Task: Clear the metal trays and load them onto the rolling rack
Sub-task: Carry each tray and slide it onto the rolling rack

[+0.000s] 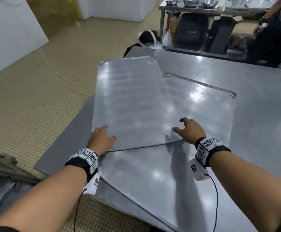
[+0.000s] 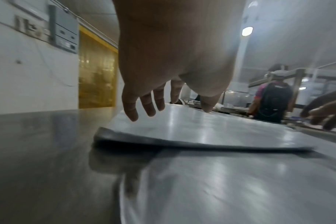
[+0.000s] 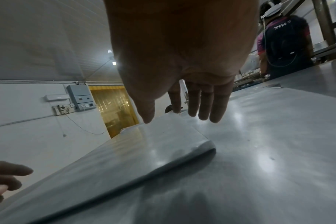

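Two flat metal trays lie on the steel table (image 1: pixel 261 101). The top tray (image 1: pixel 133 101) sits skewed across the lower tray (image 1: pixel 203 106), its left side overhanging the table edge. My left hand (image 1: pixel 103 136) is at the top tray's near left corner, fingers spread and straight; in the left wrist view the hand (image 2: pixel 163 103) has its thumb tip on the tray (image 2: pixel 201 128). My right hand (image 1: pixel 188 129) is spread over the near right corner. In the right wrist view its fingers (image 3: pixel 205 106) hang just above the tray (image 3: pixel 144 151). Neither hand holds anything.
Another person (image 1: pixel 273 30) stands beyond the table's far right. A steel shelf table with bowls (image 1: pixel 190 2) and dark bags (image 1: pixel 190 30) stands behind. A white bag (image 1: pixel 148 39) sits on the tiled floor. A metal structure (image 1: pixel 2 166) is at my lower left.
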A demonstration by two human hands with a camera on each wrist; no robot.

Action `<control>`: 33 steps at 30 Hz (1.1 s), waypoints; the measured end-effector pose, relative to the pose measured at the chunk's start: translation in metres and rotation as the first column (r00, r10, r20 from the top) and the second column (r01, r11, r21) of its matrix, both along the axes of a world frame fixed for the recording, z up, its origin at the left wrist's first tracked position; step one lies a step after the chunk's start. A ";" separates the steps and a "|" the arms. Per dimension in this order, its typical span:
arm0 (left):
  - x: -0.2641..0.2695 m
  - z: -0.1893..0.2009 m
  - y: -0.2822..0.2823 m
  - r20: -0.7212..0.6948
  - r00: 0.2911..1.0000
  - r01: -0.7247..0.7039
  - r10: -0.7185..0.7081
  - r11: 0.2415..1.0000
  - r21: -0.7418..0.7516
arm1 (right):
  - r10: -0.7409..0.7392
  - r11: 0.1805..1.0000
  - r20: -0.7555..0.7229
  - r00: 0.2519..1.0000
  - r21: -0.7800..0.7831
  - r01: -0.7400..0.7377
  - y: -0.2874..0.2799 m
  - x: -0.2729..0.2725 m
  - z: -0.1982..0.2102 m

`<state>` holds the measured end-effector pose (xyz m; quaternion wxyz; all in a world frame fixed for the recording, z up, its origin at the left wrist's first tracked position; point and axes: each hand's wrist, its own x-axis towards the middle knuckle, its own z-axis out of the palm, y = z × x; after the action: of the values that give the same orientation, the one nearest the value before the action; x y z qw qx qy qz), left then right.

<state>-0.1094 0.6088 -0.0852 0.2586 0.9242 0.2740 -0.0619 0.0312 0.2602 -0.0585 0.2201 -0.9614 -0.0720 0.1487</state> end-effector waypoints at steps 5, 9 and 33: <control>0.032 -0.007 0.039 -0.098 0.983 -0.153 0.153 0.988 0.010 | 0.036 0.999 -0.063 0.997 -0.009 -0.037 0.019 0.066 -0.018; 0.055 -0.013 0.067 -0.139 0.970 -0.198 0.197 0.980 0.009 | 0.013 1.000 -0.110 0.994 -0.003 -0.013 0.033 0.104 -0.033; 0.221 -0.047 0.179 0.084 0.942 -0.252 0.324 0.852 -0.459 | -0.363 0.921 -0.183 0.914 0.077 0.382 0.099 0.209 -0.070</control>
<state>0.1121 0.7876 -0.1325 0.4886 0.7915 0.3672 -0.0091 0.2407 0.3592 -0.1282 0.3028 -0.9280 0.1230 0.1788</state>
